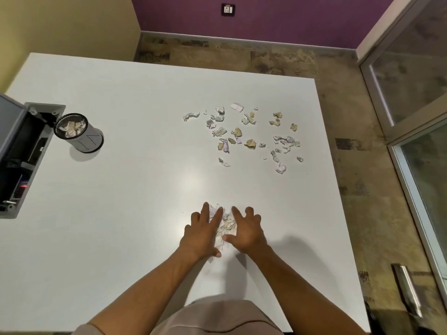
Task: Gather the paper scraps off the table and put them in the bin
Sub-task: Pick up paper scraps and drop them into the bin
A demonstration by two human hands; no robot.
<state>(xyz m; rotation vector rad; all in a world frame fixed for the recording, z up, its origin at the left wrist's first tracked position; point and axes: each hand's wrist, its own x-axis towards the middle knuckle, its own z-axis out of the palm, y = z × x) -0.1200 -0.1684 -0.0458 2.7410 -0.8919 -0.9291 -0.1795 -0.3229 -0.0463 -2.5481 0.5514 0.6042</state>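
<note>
- Purple wall at the far end, yellow wall on the left, mottled brown floor beyond a big white desk that fills most of the head view.
- Near the person's edge of the desk, both hands press in on a small heap of paper scraps, white and tan bits bunched together.
- Left hand lies against the heap's left side, fingers spread and reaching forward over it, thumb tucked under near the bottom.
- Right hand closes in from the right, fingers curled and splayed, thumb touching the heap.
- Neither hand has the paper lifted; they look cupped around it rather than clenched, though the heap hides the palms.
- Farther out, right of centre, loose scraps lie scattered flat on the desk, well apart from the hands.
- Over at the left edge stands a small round bin, grey-sided with a dark rim, some paper already inside.
- Just beside the bin sits an open grey box with dark contents I can't make out.
- Glass door with a metal frame on the right.
</note>
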